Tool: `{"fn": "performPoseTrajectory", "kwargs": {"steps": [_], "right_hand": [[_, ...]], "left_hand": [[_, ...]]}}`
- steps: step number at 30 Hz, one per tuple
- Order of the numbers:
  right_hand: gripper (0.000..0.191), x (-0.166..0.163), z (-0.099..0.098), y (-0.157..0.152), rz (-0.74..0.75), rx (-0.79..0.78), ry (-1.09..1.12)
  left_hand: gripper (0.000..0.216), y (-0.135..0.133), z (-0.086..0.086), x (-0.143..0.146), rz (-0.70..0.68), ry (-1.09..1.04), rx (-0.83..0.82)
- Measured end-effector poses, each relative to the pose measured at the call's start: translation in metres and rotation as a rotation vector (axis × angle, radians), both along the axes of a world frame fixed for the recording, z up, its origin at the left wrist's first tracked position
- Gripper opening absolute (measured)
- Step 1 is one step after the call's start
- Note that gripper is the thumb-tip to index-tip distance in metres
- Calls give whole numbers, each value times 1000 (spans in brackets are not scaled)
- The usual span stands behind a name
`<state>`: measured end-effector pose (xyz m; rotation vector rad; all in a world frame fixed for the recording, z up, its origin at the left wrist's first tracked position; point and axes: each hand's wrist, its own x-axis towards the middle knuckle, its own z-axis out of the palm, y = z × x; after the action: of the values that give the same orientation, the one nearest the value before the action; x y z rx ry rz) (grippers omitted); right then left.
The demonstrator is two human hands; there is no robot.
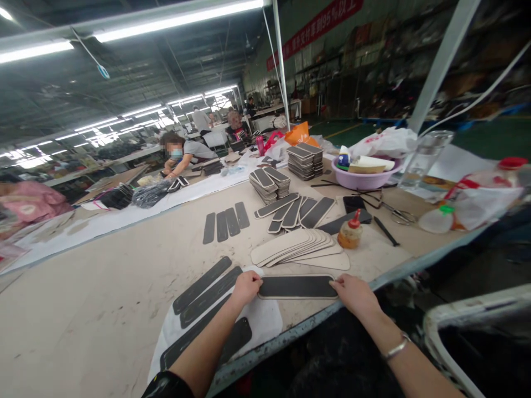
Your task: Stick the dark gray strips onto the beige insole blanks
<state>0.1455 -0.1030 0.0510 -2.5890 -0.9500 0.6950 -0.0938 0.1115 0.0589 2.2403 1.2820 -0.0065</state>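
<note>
A long black strip backed by a beige piece (297,287) lies flat near the table's front edge. My left hand (245,287) presses on its left end with fingers curled down. My right hand (354,293) holds its right end, fingers bent onto the strip. Under my left forearm a white sheet (265,319) carries several more black strips (202,284). Just beyond the held strip lies a fanned pile of beige pieces (299,247), with a small glue bottle (350,231) with a red tip beside it.
Farther back are stacks of black-faced pieces (269,183), loose black strips (226,224), a purple bowl (364,179), scissors (394,213), a glass (423,160) and plastic bottles (477,202). Other people work at the long table to the left. A white chair rim (468,315) is at the lower right.
</note>
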Motion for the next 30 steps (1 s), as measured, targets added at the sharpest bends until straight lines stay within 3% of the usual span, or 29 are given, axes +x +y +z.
{"fn": "performPoseTrajectory", "kwargs": {"steps": [19,30], "right_hand": [[32,-7,3,1,-4,-57,-59],[32,-7,1,0,20,-83,-73]], "left_hand": [[4,3,-8,2,19,23,32],[17,-4,-9,-7,-5,-25,22]]}}
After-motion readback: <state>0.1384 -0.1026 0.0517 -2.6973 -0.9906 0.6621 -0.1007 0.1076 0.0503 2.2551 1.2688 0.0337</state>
